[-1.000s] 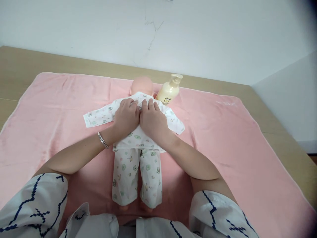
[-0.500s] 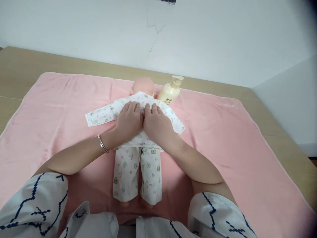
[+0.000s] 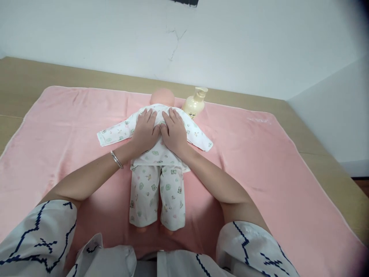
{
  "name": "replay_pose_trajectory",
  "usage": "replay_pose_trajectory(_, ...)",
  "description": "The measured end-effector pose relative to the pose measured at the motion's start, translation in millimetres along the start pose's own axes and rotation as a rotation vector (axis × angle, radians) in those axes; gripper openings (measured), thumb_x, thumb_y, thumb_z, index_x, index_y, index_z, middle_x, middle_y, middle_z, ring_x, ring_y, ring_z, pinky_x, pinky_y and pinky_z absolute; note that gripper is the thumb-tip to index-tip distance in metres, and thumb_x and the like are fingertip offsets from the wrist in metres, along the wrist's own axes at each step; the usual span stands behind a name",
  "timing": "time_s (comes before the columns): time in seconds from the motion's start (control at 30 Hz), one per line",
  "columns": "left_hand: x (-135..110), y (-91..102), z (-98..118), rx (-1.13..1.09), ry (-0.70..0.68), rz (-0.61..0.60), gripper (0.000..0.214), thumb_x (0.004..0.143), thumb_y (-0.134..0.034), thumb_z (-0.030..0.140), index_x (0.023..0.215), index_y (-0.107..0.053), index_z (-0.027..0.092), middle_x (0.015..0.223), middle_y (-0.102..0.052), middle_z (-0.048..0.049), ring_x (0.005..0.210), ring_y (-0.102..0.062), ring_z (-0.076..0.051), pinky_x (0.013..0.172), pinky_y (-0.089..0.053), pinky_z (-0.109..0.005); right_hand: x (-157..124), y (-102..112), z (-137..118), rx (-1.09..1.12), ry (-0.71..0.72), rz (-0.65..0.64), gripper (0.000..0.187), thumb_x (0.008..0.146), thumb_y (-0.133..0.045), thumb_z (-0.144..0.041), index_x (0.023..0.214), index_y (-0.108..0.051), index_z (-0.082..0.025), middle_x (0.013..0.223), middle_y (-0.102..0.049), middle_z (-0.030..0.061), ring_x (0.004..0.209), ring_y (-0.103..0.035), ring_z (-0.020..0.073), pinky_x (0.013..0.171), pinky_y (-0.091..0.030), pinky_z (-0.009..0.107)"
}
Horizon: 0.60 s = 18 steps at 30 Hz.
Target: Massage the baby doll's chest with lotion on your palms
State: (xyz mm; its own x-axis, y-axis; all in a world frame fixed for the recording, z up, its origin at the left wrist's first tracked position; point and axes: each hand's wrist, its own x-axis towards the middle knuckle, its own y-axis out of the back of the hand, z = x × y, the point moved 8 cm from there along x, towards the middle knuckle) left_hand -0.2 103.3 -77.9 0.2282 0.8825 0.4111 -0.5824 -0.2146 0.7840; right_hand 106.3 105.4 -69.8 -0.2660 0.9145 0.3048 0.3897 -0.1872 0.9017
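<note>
A baby doll [image 3: 163, 97] in a white printed top [image 3: 158, 157] and matching trousers [image 3: 144, 194] lies stretched out, its bald head at the far end and its feet toward me. No face shows on the head. My left hand [image 3: 145, 130] rests flat on the left of the doll's upper back, fingers spread and pointing away. Beside it, my right hand [image 3: 174, 131] lies flat on the right side, also with fingers apart. The two thumbs nearly meet in the middle. Both sleeves of the top stretch out to the sides.
A cream pump bottle [image 3: 195, 104] stands just right of the doll's head. Beneath everything spreads a pink blanket [image 3: 253, 165] over a wooden table [image 3: 319, 163]. Behind the table's far edge rises a white wall [image 3: 230, 46] with a crack.
Both hands have slid slightly up the doll's back. Their fingers have spread, and the palms now sit a little farther apart. The whole view has shifted slightly.
</note>
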Motion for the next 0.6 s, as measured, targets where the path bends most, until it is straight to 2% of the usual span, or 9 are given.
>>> replay_pose_trajectory(0.17,-14,7.9,28,0.150,-0.003,-0.064,0.047,0.096,-0.033,0.017,0.137,-0.046,-0.002,0.149,-0.043,-0.0262,0.147,-0.032,-0.034,0.123,-0.028,-0.051,-21,8,-16,-0.103,-0.024,-0.098,0.057,0.100,-0.032,-0.025,0.153,-0.028,-0.004,0.160,-0.024,0.0269,0.150,-0.019,0.0384,0.120,-0.026,0.053)
replay_pose_trajectory(0.3,-13,8.3,23,0.119,0.045,-0.083,0.051,0.096,-0.036,0.024,0.141,-0.043,0.001,0.153,-0.040,-0.0228,0.148,-0.030,-0.034,0.124,-0.025,-0.054,-35,14,-23,-0.172,-0.055,-0.145,0.060,0.100,-0.033,-0.027,0.152,-0.025,0.002,0.155,-0.029,0.0326,0.146,-0.029,0.0412,0.117,-0.031,0.055)
replay_pose_trajectory(0.37,-8,4.9,13,0.059,0.068,-0.089,0.055,0.096,-0.038,0.027,0.145,-0.037,0.003,0.157,-0.033,-0.0215,0.151,-0.022,-0.034,0.124,-0.020,-0.056,-32,15,-20,-0.153,-0.073,-0.133,0.060,0.100,-0.033,-0.029,0.151,-0.026,0.002,0.155,-0.030,0.0315,0.146,-0.031,0.0406,0.116,-0.033,0.056)
replay_pose_trajectory(0.47,-3,0.9,1,-0.005,0.067,-0.068,0.054,0.097,-0.037,0.028,0.147,-0.035,0.007,0.159,-0.030,-0.0198,0.152,-0.019,-0.033,0.124,-0.018,-0.059,-16,11,-11,-0.084,-0.033,-0.124,0.060,0.097,-0.036,-0.028,0.151,-0.029,-0.002,0.159,-0.027,0.0268,0.150,-0.023,0.0385,0.118,-0.028,0.058)
replay_pose_trajectory(0.6,-6,6.9,6,0.032,-0.017,0.045,0.045,0.097,-0.036,0.028,0.135,-0.050,0.008,0.147,-0.048,-0.0194,0.143,-0.038,-0.031,0.121,-0.030,-0.054,-2,4,-9,-0.017,0.068,-0.197,0.062,0.093,-0.041,-0.026,0.152,-0.030,-0.007,0.163,-0.017,0.0227,0.153,-0.011,0.0367,0.121,-0.020,0.059)
